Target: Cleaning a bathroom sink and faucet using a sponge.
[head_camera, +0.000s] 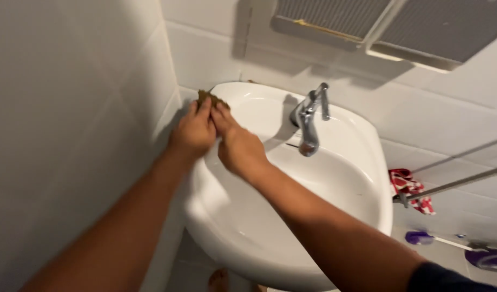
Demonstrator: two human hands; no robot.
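Observation:
Both my hands reach to the far left corner of a white wash basin (362, 162). My left hand (193, 132) and my right hand (238, 146) press together on a small brown-green scouring pad (209, 97) that lies on the basin's rim beside the tiled wall. The fingertips of both hands cover most of the pad, so only its far edge shows. A chrome tap (309, 121) stands on the rim just to the right of my right hand.
White tiled walls close in on the left and behind the basin. A mirror cabinet (389, 27) hangs above. A red patterned cloth (410, 189) hangs on a metal rail at the right; a purple brush (421, 238) lies below it.

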